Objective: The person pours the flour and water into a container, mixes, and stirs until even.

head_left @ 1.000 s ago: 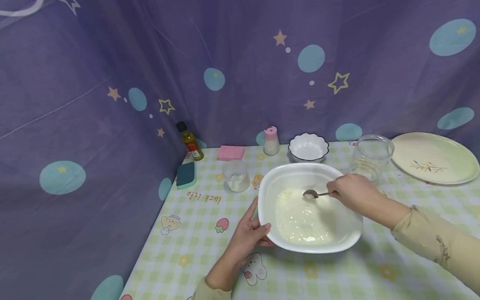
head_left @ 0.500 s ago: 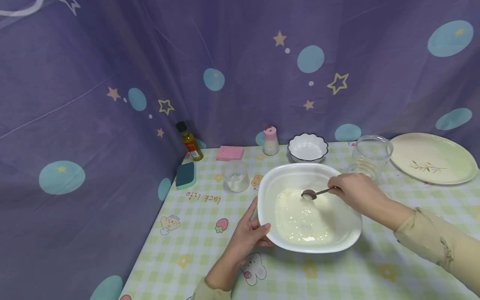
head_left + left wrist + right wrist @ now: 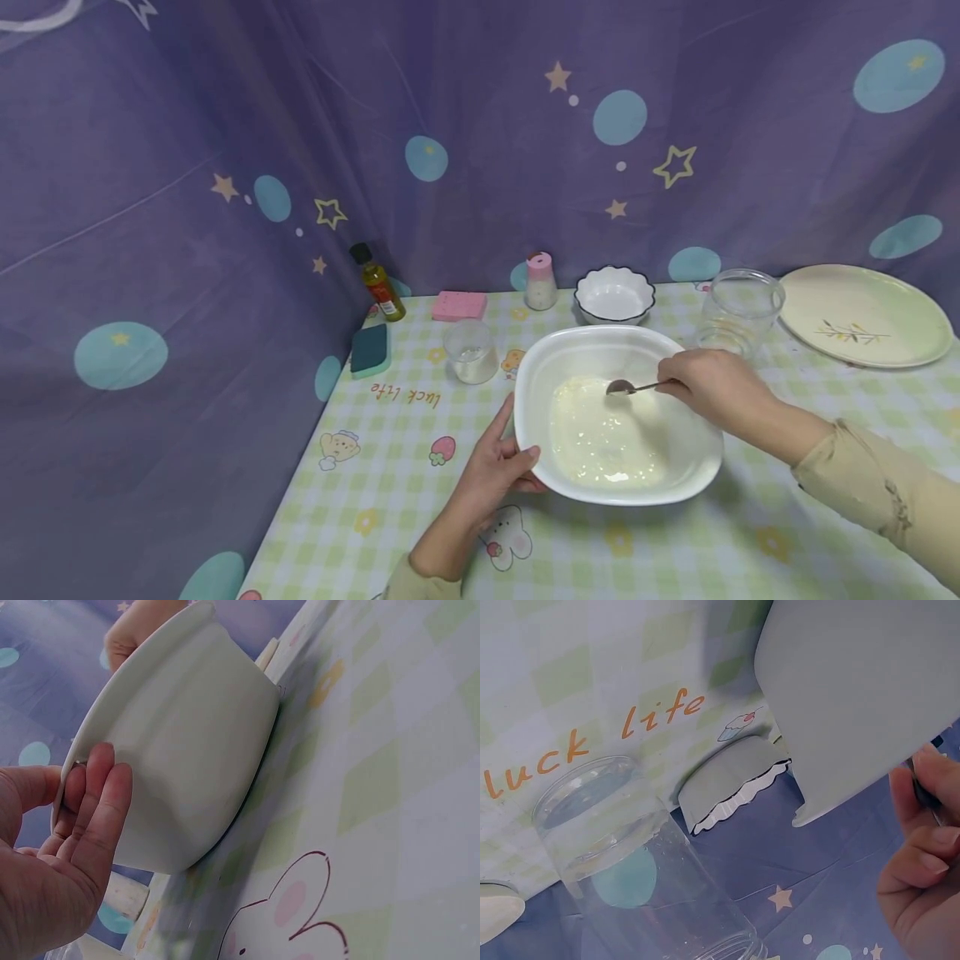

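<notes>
Item: large white dish [image 3: 675, 467], squarish with rounded corners, standing on a green-and-white checked tablecloth [image 3: 390, 492] and holding a shallow layer of pale, creamy liquid [image 3: 600, 437]. Legible writing: orange script "luck life" printed on the cloth, seen upside down from the head view just left of the dish and right way up in the right wrist view; the red label on the small oil bottle [image 3: 377, 283] is too small to read. Left hand [image 3: 495, 471]: forearm coming in from the near edge of the table, thumb hooked over the dish's near-left rim, fingers laid straight against the outer wall, gripping the dish. Right hand [image 3: 712, 385]: reaching in from the right over the dish's far-right rim, fingertips pinching the handle of a metal spoon [image 3: 630, 387], whose bowl sits at the far edge of the liquid. The dish thus lies between the two hands, touched by the left one. Nearby, behind the dish: small clear glass [image 3: 470, 351], pink-capped shaker [image 3: 541, 282], scalloped white bowl [image 3: 614, 294], large clear jar [image 3: 738, 312], pale plate with a leaf motif [image 3: 866, 317]; at the far left, pink sponge [image 3: 458, 306] and dark teal sponge [image 3: 371, 349]. Backdrop: purple curtain [image 3: 187, 167] with stars and teal dots.
</notes>
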### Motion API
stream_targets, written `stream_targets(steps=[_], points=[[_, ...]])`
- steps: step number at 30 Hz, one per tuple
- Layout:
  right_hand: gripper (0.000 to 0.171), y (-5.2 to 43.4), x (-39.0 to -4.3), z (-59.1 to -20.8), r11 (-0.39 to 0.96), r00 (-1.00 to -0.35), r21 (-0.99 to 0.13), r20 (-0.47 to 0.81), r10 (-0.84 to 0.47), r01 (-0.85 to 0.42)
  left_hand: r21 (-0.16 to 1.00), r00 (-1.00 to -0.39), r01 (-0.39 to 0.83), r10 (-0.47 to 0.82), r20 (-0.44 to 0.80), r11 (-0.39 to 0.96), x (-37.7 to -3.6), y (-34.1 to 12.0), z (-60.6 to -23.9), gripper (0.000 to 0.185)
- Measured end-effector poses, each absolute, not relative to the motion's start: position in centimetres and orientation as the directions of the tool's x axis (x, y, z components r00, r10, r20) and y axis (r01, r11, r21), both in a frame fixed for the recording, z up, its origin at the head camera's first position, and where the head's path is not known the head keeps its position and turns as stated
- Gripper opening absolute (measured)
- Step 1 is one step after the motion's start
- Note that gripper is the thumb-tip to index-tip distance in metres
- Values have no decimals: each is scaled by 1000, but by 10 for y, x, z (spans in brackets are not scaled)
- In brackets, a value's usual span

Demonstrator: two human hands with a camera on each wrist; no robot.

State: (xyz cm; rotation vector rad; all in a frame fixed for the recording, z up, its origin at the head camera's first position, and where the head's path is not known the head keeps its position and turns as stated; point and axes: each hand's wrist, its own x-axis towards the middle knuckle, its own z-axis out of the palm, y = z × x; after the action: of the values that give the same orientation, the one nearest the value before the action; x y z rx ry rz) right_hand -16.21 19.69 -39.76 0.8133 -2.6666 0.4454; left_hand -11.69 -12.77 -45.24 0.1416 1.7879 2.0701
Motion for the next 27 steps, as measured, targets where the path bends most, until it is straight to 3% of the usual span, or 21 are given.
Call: stream_targets(steps=[6, 15, 24, 27], points=[[31, 199, -161, -399, 783, -795, -201, 320, -515, -588, 967, -916, -234, 357, -184, -102, -117, -127, -453, 83], [31, 203, -154, -403, 774, -771, -188, 379, -511, -605, 968, -917, -227, 359, -176, -105, -117, -127, -453, 83], [22, 206, -145, -404, 749, -655, -100, 570, -497, -655, 966, -917, -234, 354, -182, -110, -117, -127, -453, 84], [41, 209, -143, -403, 749, -612, -74, 631, -476, -659, 966, -917, -233, 355, -180, -113, -117, -127, -454, 85]])
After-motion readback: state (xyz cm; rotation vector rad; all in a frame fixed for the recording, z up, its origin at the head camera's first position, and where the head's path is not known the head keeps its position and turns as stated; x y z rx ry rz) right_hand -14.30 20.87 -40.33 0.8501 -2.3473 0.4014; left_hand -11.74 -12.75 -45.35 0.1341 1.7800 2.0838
